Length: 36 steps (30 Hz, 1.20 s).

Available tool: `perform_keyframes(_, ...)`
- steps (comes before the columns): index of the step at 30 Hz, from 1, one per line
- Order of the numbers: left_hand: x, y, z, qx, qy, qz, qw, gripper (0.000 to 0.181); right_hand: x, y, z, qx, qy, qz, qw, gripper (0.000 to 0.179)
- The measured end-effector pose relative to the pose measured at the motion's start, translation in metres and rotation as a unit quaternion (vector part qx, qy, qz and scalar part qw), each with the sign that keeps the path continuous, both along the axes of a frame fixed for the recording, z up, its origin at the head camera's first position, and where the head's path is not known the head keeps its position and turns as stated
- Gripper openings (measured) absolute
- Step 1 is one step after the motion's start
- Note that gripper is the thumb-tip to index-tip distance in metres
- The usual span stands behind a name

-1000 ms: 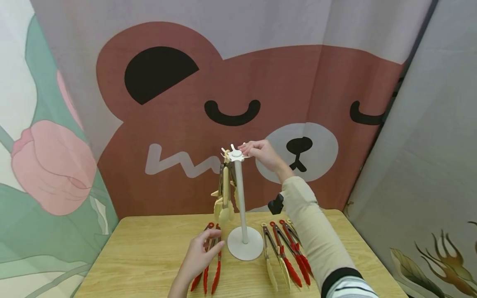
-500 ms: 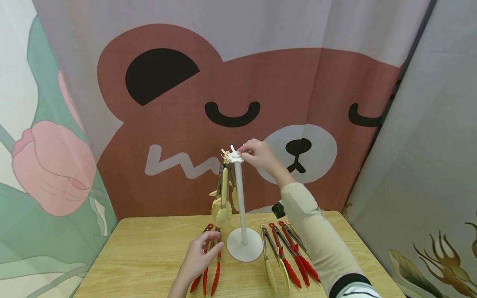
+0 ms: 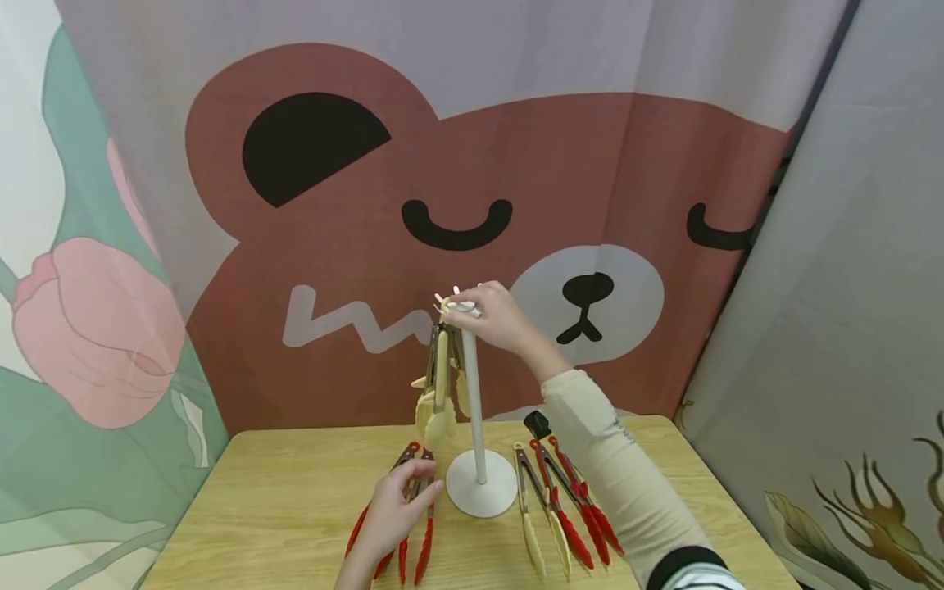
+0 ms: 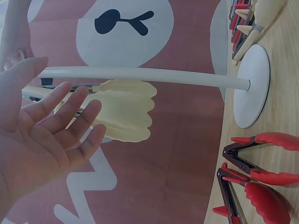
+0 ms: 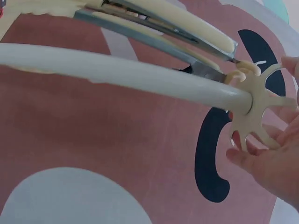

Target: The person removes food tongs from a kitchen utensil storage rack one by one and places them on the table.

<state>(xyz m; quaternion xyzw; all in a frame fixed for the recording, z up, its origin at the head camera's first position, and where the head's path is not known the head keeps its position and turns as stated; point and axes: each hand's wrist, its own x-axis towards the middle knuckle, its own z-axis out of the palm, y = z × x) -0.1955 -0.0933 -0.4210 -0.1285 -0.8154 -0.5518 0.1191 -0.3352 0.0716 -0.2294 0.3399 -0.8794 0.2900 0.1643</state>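
Observation:
A white utensil stand (image 3: 474, 393) stands on the table, a pole on a round base with a hooked top. My right hand (image 3: 501, 315) reaches over that top; in the right wrist view its fingers hold the hooked top (image 5: 254, 100) by its prongs. From the hooks on the left side hang cream-tipped tongs (image 3: 435, 410), bunched beside the pole. Lower down, left of the base, my left hand (image 3: 391, 508) is held with fingers loosely spread and nothing in them. The left wrist view shows its palm. Behind it lie red-tipped tongs (image 3: 424, 545), partly hidden by this hand.
Right of the base, cream-tipped tongs (image 3: 533, 537) and several red-tipped tongs (image 3: 574, 528) lie side by side, close to the right sleeve. The wooden table (image 3: 280, 508) meets a curtain with a bear print (image 3: 332, 262) at its back edge.
My right hand has shifted left from the right edge of the hooked top to lie across it. My left hand has stayed almost in place. The hanging tongs have swung slightly left.

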Motion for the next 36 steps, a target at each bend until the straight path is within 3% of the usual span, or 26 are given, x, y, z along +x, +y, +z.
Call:
perform_keyframes(4,0.000,0.000,-0.001,0.004,-0.004,-0.002,1.0000,0.028,-0.003,-0.002,-0.001,-0.044,-0.012,-0.005,0.9989,0.029)
perform_keyframes(7,0.006,0.002,0.010,0.002,-0.011,0.002,0.9999,0.025,-0.004,0.001,0.000,-0.073,-0.028,0.002,0.9969,0.026)
perform_keyframes(11,0.006,0.001,0.012,-0.003,-0.013,0.007,0.9999,0.025,-0.006,0.004,0.000,-0.083,-0.042,0.018,0.9955,0.025)
perform_keyframes(14,-0.002,-0.002,-0.002,-0.001,-0.009,0.006,0.9999,0.027,-0.008,0.006,-0.001,-0.089,-0.049,0.021,0.9946,0.024)
perform_keyframes(20,-0.004,-0.002,-0.005,0.004,-0.005,0.012,0.9999,0.026,-0.010,0.007,-0.002,-0.117,-0.072,0.032,0.9900,0.022)
perform_keyframes(36,-0.007,0.005,-0.004,-0.018,0.003,0.024,0.9995,0.023,-0.011,0.006,-0.010,-0.127,-0.041,0.013,0.9910,0.023)
